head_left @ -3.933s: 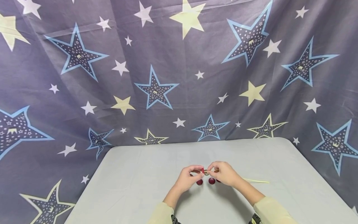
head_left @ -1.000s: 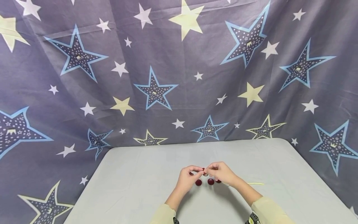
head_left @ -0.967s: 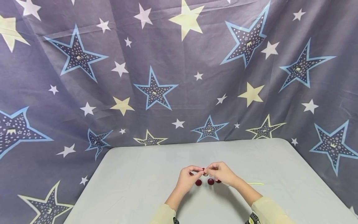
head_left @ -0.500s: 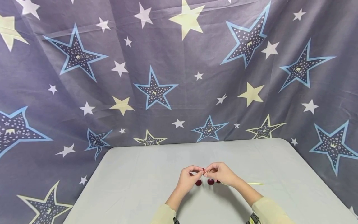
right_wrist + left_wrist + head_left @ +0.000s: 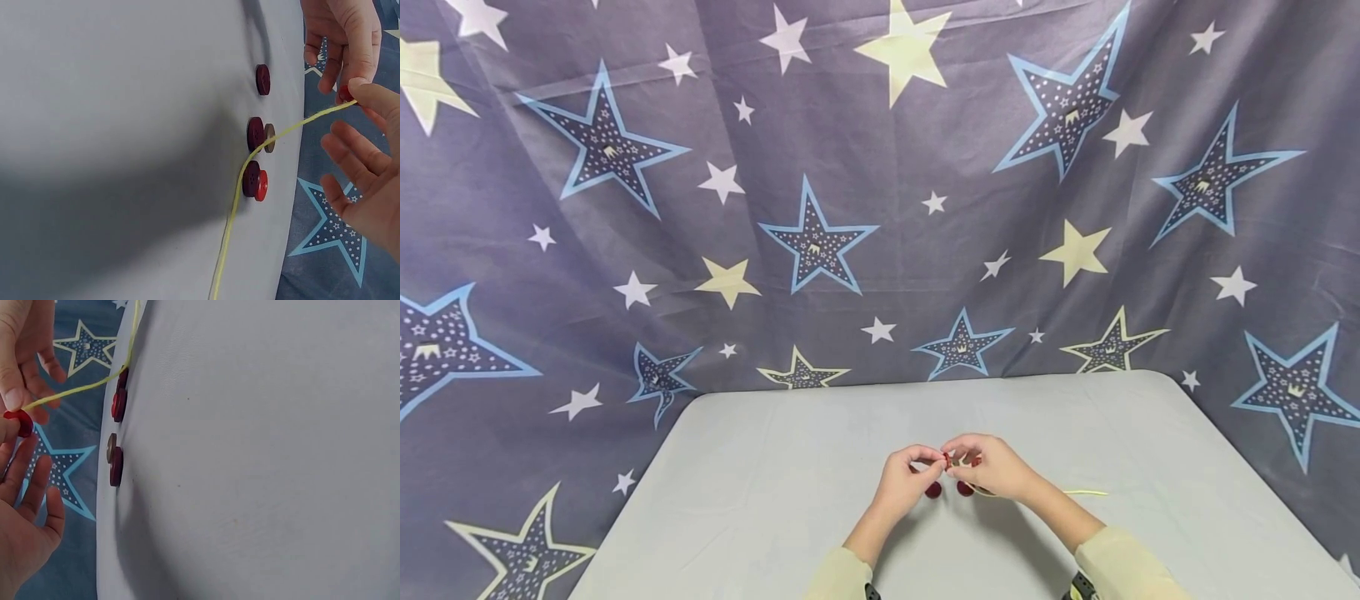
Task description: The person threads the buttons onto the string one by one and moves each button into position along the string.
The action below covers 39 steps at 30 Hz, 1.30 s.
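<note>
Between thumb and index finger my left hand pinches a small red button, held above the table. My right hand meets it from the other side, thumb and index finger pinching a yellow string close against the button. Whether the string passes through a hole is hidden by the fingertips. The right hand's other fingers are loosely spread in the right wrist view. From there the string drops to the table, crossing near a dark red button and a brown button.
More buttons lie on the table below the hands: a dark red button, another dark red button and a bright red button beside it. The pale table ends at a star-patterned curtain.
The right fingers have shifted at the held button, and a length of string now shows below that hand. Seconds ago the hands were slightly farther apart. The left hand keeps its pinch.
</note>
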Available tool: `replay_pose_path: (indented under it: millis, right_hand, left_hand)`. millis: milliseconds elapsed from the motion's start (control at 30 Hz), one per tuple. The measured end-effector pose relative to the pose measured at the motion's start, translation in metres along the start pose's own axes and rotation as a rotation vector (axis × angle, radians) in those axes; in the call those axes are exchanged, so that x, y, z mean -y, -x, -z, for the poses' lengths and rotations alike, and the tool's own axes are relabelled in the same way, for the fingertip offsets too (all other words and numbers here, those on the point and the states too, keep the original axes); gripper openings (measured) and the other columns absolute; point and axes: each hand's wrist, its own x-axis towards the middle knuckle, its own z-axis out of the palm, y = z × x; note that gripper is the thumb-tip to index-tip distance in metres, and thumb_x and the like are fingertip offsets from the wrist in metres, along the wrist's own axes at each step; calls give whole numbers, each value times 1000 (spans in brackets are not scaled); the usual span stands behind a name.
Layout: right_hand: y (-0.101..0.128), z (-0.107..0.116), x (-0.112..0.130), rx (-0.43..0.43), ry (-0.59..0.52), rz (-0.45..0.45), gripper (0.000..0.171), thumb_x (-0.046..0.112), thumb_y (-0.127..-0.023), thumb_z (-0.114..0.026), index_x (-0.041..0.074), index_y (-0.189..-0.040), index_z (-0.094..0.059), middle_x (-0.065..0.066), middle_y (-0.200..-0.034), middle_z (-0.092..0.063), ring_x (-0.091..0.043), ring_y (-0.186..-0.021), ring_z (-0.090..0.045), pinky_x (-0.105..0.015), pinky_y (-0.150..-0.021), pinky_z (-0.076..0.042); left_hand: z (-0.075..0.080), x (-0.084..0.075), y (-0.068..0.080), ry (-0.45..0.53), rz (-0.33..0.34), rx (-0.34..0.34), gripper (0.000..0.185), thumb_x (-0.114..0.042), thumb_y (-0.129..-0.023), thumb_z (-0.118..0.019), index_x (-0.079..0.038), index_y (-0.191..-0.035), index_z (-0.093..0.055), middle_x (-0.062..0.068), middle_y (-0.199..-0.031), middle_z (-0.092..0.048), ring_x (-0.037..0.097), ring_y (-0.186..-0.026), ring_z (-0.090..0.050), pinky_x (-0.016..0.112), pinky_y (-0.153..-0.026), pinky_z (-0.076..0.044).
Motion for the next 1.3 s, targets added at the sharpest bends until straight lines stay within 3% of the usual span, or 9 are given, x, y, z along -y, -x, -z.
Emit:
replay_pose_path:
  millis: [167, 300, 633, 833, 1300]
  right_hand:
    - [-1, 1, 0, -17, 143, 18, 22, 17, -78, -73, 7, -96, -68, -7, -88, -68, -23, -74, -61, -25, -64, -49]
    - [0, 2, 0, -16, 213, 16, 22, 17, -76, -74, 8, -95, -68, -4, -89, -68, -24, -73, -61, -19, -60, -45]
    - [3, 3, 0, 8, 185, -68, 21, 14, -76, -73, 9, -95, -68, -8, -86, -64, -6, -65, -52, -18, -56, -41]
    - [4, 5, -2, 20, 142, -97, 20, 11, -75, -74, 7, -95, -68, -10, -85, -63, -14, -68, -54, -19, -58, -42]
    - [12, 14, -13, 29, 131, -80, 19, 8, -75, -73, 4, -93, -67, -5, -80, -62, -11, -68, -54, -19, -60, -44]
  left_hand:
    - [0, -1, 1, -19, 10, 12, 8, -17, -83, -68, -9, -85, -70, 7, -86, -70, 2, -80, -56, 18, -65, -44]
    - [0, -2, 2, -32, 25, 9, 7, -17, -83, -68, -10, -85, -70, 5, -86, -70, 1, -79, -55, 17, -64, -43]
    - [2, -4, 3, -16, 35, 6, 11, -18, -82, -69, -7, -86, -70, 7, -86, -69, 1, -77, -55, 18, -62, -45]
    - [4, -4, 4, -13, 36, 16, 10, -16, -82, -69, -7, -86, -70, 7, -87, -69, 1, -77, -55, 18, -63, -46]
    - [5, 2, 5, -63, 55, 28, 10, -20, -82, -69, -11, -84, -70, 2, -83, -69, 4, -76, -57, 20, -67, -45]
